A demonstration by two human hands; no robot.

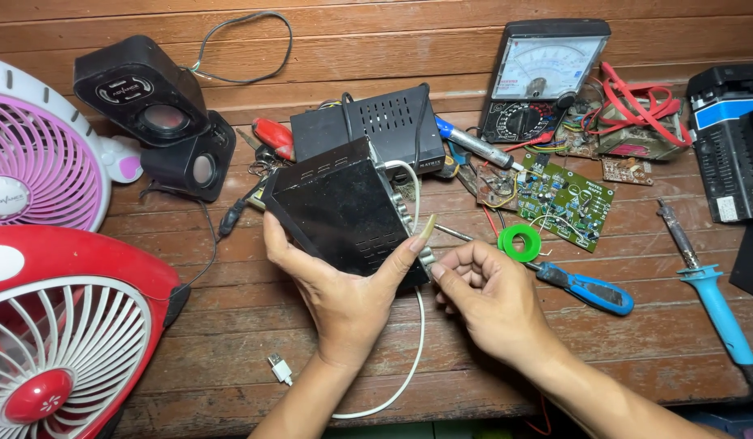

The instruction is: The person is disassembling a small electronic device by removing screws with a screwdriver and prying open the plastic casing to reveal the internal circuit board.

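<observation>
Right at the middle of the bench, a small black metal box (344, 213) with vent slots is tilted up off the wood, gripped from below by the left hand (344, 297), whose thumb runs up the box's near right edge and whose fingers wrap its left side. Just to the right of that thumb, the right hand (490, 297) is curled in a loose fist, fingertips pinched against the box's lower right corner; whether it holds anything small there I cannot tell. A white cable (409, 358) drops from the box, loops down between the two wrists and ends in a flat plug on the wood below the left hand.

Just beyond the right hand's knuckles lies a green roll (519, 242), touching a blue-handled screwdriver (584, 289). Farther out from it sits a green circuit board (568, 203), and beyond that an analog multimeter (539, 77). Well to the right of the right hand lies a blue soldering iron (714, 297).

Behind the held box rests a second black vented case (376, 126). Out past the left hand stand two black speakers (161, 114), with a red fan (63, 325) and a pink fan (39, 150) at the far left.
</observation>
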